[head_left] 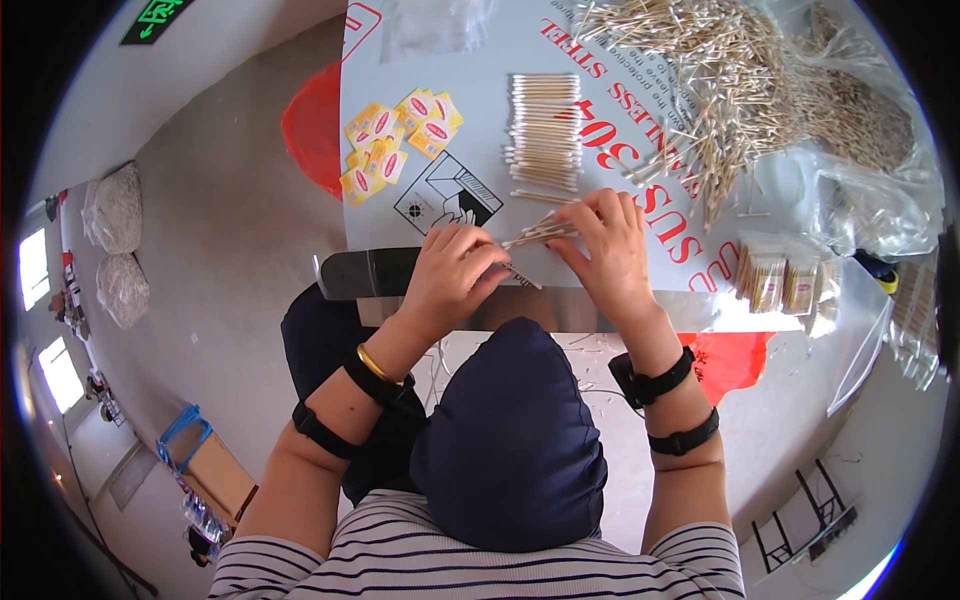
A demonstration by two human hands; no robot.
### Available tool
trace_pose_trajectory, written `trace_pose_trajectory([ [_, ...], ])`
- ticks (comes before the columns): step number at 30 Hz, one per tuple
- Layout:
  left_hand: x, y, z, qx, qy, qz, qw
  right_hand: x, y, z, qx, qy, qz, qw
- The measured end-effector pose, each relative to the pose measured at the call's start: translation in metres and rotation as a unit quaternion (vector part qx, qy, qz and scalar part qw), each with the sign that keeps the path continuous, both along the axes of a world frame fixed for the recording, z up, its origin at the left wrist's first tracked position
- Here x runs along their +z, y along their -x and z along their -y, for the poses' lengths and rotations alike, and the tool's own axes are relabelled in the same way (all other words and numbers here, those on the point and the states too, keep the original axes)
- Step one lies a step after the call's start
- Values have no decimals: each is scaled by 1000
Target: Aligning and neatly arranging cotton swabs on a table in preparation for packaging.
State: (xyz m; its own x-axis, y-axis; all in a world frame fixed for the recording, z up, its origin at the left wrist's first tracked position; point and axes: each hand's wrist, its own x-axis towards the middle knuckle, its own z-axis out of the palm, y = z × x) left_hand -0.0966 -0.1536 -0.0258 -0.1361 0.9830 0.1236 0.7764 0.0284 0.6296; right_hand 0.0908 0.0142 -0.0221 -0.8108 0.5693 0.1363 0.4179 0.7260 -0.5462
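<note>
**Both hands at the front of the bench, cotton swabs between them, stock crowding the right side**

Right hand (605,245): thumb and fingers closed round a small swab bundle (543,233), tips fanned unevenly toward the left hand. Left hand (460,265): fingers curled, narrow. A thin swab (525,277) sticks out below its fingertips; can't tell if it's gripped.

Just beyond the hands, one single swab (540,196) lies crosswise, then a swab row (545,130) stacked side by side, fairly neat.

Around: the bench (470,75) has a grey printed surface. Yellow labels (385,145) in loose clusters far left, clear flat bags (430,25) beyond them. Large loose swab pile (710,85) takes up the far right, spilling toward the right hand. Filled swab packs (780,280) stand near the right wrist, crumpled clear plastic (870,215) behind them.

Obstructions: dark flat object (365,273) at the front edge, just beside the left wrist; packs and pile crowd the right hand's outer side.
</note>
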Motion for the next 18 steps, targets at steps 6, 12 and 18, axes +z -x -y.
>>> trace_pose_trajectory([
  [6, -5, -1, 4, 11, -11, -17, 1000, -1, -1, 3, 1, -1, -1, 1000],
  [12, -3, -2, 5, 25, -20, -44, 999, 1, 2, 3, 9, 1, -1, 1000],
  [18, 0, 1, 1, 42, -30, -57, 997, -1, -4, -1, 4, 18, -11, 1000],
])
